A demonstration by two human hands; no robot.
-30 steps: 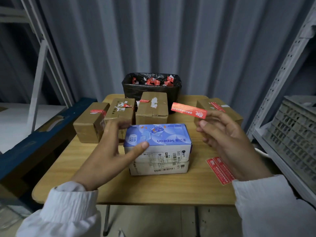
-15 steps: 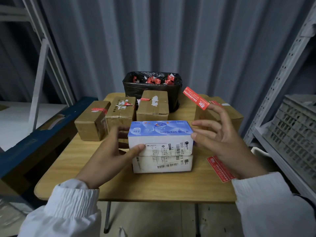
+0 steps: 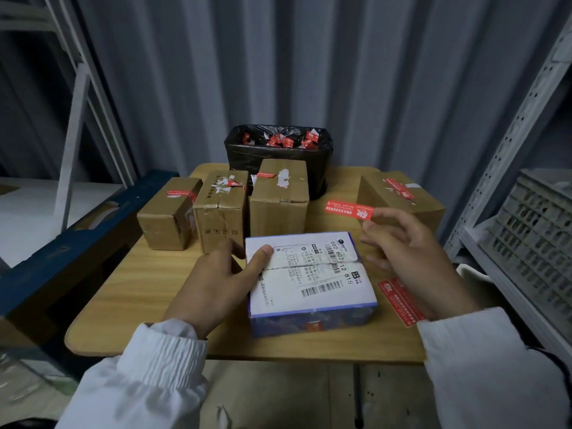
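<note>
A parcel (image 3: 309,280) with a white shipping label lies flat at the centre of the frame on a wooden tabletop (image 3: 139,289). The left hand (image 3: 216,283) steadies it, thumb on the label and fingers curled round its upper-left corner. To the right of centre, the right hand (image 3: 411,252) pinches one end of a red sticker (image 3: 348,209) between thumb and forefinger, and the strip juts out level above the parcel's far edge.

The sticker looks paper-thin, floppy and tacky, so it is best held by its very tip so that it cannot fold on itself. The parcel seems a light, stiff card box with a slick label, safest braced at its side edges.

A sticker sheet (image 3: 399,298) lies beside it at lower right, with brown cartons (image 3: 278,196) and a black-lined bin (image 3: 247,156) behind.
</note>
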